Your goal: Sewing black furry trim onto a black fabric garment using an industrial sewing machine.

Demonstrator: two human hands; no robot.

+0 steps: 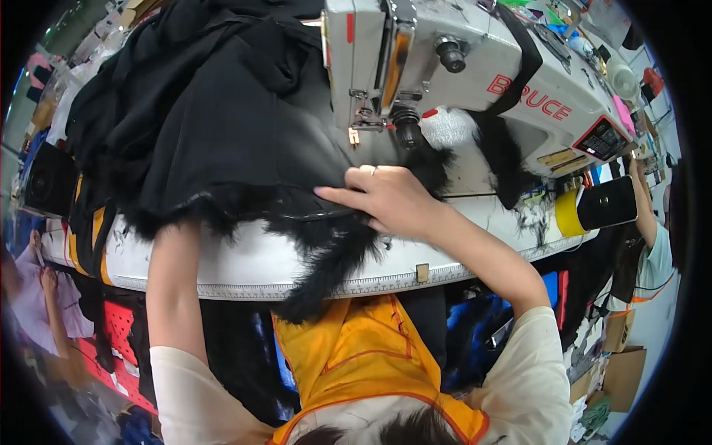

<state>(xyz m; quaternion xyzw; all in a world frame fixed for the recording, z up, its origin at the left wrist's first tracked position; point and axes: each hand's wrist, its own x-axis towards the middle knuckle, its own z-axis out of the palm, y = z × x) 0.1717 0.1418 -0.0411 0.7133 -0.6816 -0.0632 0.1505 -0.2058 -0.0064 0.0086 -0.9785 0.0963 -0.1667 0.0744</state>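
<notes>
A black garment with a black fluffy trim is spread over the sewing machine's white bed. My right hand, with a ring on one finger, lies on the garment near its hem, just in front of the needle area. One finger stretches left along the cloth; the others bend slightly. My left forearm goes in under the garment's fluffy edge, so my left hand is hidden beneath the cloth. The presser foot of the white sewing machine stands beyond my right hand, over the black cloth.
A printed ruler strip runs along the table's front edge. At the right stands a yellow roll beside a dark device. Black fluff hangs over the machine bed. Other people work at left and right.
</notes>
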